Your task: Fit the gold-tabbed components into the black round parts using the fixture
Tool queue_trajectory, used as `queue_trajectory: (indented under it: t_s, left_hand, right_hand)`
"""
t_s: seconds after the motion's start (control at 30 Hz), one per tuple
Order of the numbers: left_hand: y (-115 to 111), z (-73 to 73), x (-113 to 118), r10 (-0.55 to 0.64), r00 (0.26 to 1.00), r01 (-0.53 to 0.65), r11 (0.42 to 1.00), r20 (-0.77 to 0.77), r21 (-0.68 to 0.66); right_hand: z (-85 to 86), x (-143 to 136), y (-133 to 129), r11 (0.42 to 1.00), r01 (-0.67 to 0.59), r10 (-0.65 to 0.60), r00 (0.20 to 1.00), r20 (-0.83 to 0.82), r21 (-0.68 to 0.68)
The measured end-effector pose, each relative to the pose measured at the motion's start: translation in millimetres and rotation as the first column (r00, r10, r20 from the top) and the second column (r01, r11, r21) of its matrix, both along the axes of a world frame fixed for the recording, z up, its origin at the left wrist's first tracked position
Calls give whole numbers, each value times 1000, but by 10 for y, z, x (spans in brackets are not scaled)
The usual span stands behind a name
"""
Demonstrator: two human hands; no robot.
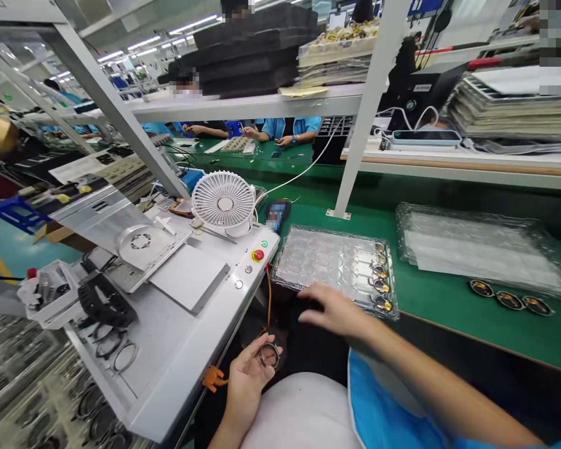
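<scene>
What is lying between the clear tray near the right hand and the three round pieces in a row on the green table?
Only bare green table lies between the clear tray and the three round pieces, seen in the head view.

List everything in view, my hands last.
Metal bench: one, white, left
Round plastic fan: one, white, bench's far end
Round button: one, red, bench's right edge
Thin rings: several, dark, bench's near left
Work table: one, green, right
Compartmented plastic tray: one, clear, table's near edge
Round framed pieces: about four, black and amber, tray's right column
Matching pieces: three, same colours, table's right
Stacked plastic trays: several, clear, table's right
Foam-like stack: one, black, upper shelf
Co-workers: several, blue clothing, background
Slim ring: one, dark, low centre
Left hand: one, bare, holding slim ring
Right hand: one, bare, by tray's near edge
</scene>
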State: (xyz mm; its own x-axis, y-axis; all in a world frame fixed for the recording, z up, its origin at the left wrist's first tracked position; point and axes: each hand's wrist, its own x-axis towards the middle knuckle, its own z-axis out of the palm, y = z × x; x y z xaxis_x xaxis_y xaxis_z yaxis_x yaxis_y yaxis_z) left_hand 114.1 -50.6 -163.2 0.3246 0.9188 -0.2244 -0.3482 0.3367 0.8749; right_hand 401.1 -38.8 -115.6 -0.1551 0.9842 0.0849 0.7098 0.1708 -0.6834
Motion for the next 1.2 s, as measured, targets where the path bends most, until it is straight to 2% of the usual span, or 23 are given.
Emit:
queue_trajectory:
  t_s: [0.03,0.07,0.1,0.17,0.27,0.43,0.53,0.6,0.63,0.67,0.7,0.73,0.77,0.8,0.87,0.93,1.0,1.1,1.2]
  left_hand:
    - [-15,6,-15,21,1000,-21,1000,-20,-1]
    - [-33,13,-29,50,998,-50,999,-39,2]
    - [-54,21,-39,82,995,-82,997,-56,5]
    - [-93,42,-45,138,987,-138,990,-78,6]
    - [-120,88,-19,161,983,-160,987,-88,13]
    - [-92,129,1,104,992,-102,994,-67,27]
    - [-77,97,-55,51,998,-51,999,-34,-6]
    - [-74,83,-99,32,999,-33,999,-23,-24]
    - [-74,88,-113,28,999,-28,999,-19,-25]
    - [-74,104,-119,18,1000,-18,1000,-17,-21]
    - [-75,132,-115,-6,1000,6,1000,-16,-15]
    - [-76,172,-100,-46,999,45,999,-15,-6]
    - [-76,220,-77,-92,996,92,996,-12,7]
    - [-74,274,-47,-142,990,142,990,-7,26]
    - [-61,380,16,-233,972,232,970,4,75]
    - [-38,459,54,-278,960,274,953,13,130]
    - [-17,501,47,-263,965,256,953,18,162]
    - [-20,525,-32,-199,979,190,969,44,155]
    - [-74,540,-114,-163,981,150,981,104,125]
  right_hand:
    - [59,283,24,981,177,-153,961,231,-85]
    - [107,565,37,927,341,-236,856,460,-158]
    - [140,827,39,885,430,-273,789,551,-177]
    - [162,1244,12,830,523,-281,691,666,-193]
    - [109,1541,-46,824,522,-217,651,727,-222]
    - [23,1638,-33,863,439,-128,667,734,-249]
    - [45,1737,-12,874,422,-135,689,712,-242]
    - [57,1733,-18,874,449,-229,719,656,-188]
    - [56,1672,-23,870,470,-316,764,563,-149]
    - [49,1558,-28,866,484,-403,823,402,-123]
    - [38,1388,-29,869,479,-456,872,178,-123]
    - [25,1166,-26,884,445,-458,885,-77,-147]
    - [16,901,-19,913,365,-406,856,-321,-182]
    - [13,608,-11,944,245,-325,804,-497,-220]
    - [34,16,7,969,12,-189,679,-709,-247]
    - [88,-475,28,967,-130,-93,618,-781,-219]
    - [147,-790,61,985,-121,-13,667,-745,-126]
    - [189,-973,124,991,-46,115,795,-596,129]
    - [161,-985,144,951,-96,237,836,-495,293]
